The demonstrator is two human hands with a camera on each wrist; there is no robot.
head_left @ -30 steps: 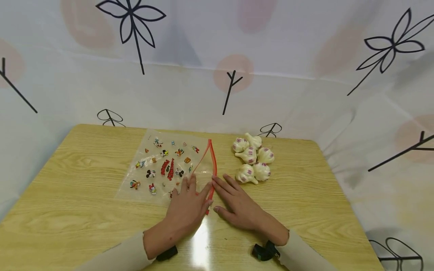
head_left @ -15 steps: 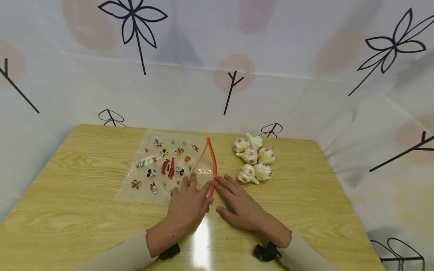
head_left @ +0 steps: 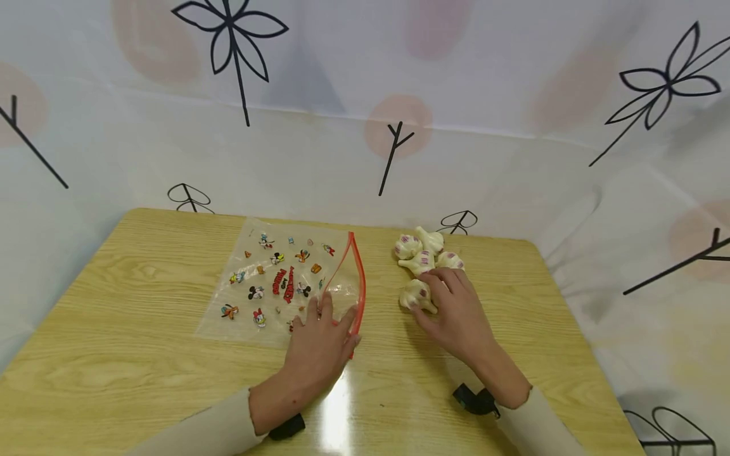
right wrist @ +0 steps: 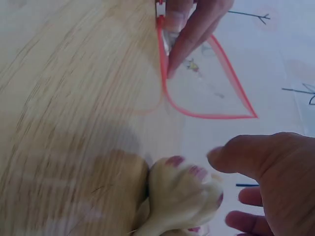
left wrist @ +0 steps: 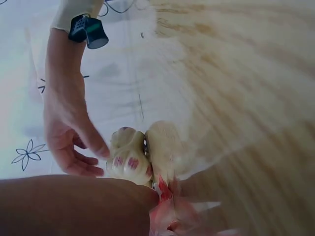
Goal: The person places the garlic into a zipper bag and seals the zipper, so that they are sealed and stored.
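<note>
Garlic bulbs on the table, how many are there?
5 show: four garlic bulbs clustered at the back, one by the right hand. Another may hide beneath it.

A light wood-grain tabletop [head_left: 142,354] carried everything. A clear zip bag [head_left: 274,282] printed with small cartoon figures lay flat left of centre — its red-edged mouth gaped open toward the right. A cluster of garlic bulbs [head_left: 422,261] sat just beside that mouth, near the far edge.
</note>
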